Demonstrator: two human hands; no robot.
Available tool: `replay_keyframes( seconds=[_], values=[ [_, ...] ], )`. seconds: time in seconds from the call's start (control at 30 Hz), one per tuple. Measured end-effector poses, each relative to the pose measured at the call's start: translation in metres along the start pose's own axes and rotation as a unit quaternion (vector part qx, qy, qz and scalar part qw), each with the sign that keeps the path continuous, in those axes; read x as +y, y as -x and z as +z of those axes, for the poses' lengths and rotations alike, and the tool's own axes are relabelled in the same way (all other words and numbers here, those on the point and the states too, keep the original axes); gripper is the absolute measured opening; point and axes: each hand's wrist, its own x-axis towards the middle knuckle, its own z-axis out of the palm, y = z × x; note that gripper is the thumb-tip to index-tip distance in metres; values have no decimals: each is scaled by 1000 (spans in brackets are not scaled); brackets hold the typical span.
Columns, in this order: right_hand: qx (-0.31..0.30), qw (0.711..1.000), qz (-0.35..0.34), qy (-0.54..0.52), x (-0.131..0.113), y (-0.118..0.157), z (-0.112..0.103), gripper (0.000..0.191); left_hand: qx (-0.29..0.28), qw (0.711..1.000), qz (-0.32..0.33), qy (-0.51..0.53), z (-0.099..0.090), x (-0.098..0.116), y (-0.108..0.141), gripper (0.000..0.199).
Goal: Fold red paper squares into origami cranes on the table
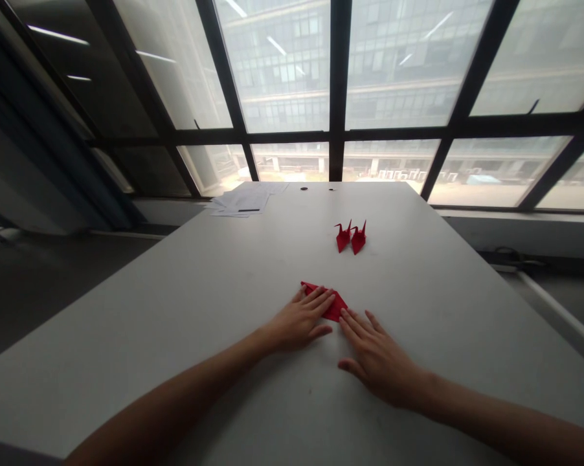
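A folded piece of red paper point(338, 307) lies flat on the white table point(214, 304). Across its left and middle part rests my left hand point(299, 321), fingers stretched out flat and thumb apart, hiding some of the paper. My right hand point(377, 353) touches the paper's right corner with its fingertips; its fingers are extended and the thumb is spread away. Beyond the hands, two red paper cranes point(343, 238) stand side by side.
Loose white sheets point(246, 200) with a dark pen point(248, 210) on them lie at the table's far left. A round dark hole point(304, 188) shows near the far edge. Large framed windows point(287, 77) rise behind the table, and a blue curtain point(54, 123) hangs left.
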Motion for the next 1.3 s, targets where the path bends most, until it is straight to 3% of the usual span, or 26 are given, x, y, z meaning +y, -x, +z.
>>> replay_keyframes(
  seconds=[0.13, 0.23, 0.33, 0.43, 0.5, 0.73, 0.83, 0.93, 1.03, 1.13, 1.2, 1.3],
  values=[
    [26, 1000, -3, -6, 1, 3, 1, 74, 10, 994, -103, -28, 0, -33, 2, 63],
    [31, 999, -7, -4, 2, 2, 2, 75, 67, 983, -164, -48, -4, -41, 4, 62],
    [34, 999, -9, 5, 3, 1, 5, 74, 91, 989, -104, -50, -8, -24, 5, 62],
    [36, 999, -11, 18, 4, 1, 7, 72, 29, 1000, 0, -11, -5, -3, 5, 68],
    [32, 999, -12, 28, 4, 1, 8, 71, -1, 1000, 9, 4, -2, 0, 5, 67],
    [27, 999, -7, 33, 3, -1, 5, 69, 9, 986, -162, -42, 0, -47, 13, 64],
    [27, 999, -1, 23, 2, -1, 5, 67, 74, 972, -214, -58, -3, -45, 12, 65],
    [37, 999, 4, -5, 0, 0, 6, 64, 104, 990, -91, -25, -6, -22, 8, 58],
    [61, 995, 22, -71, 3, -3, 3, 60, 57, 998, 15, 5, -6, -1, 6, 58],
    [117, 969, 108, -191, 13, -12, -10, 55, 30, 999, 28, 18, -4, 6, 5, 59],
    [137, 922, 201, -302, 24, -19, -24, 49, 25, 999, 24, 21, -3, 5, 4, 59],
    [51, 826, 284, -485, 39, -30, -48, 41, 14, 999, 18, 22, -5, 5, 4, 59]
  ],
)
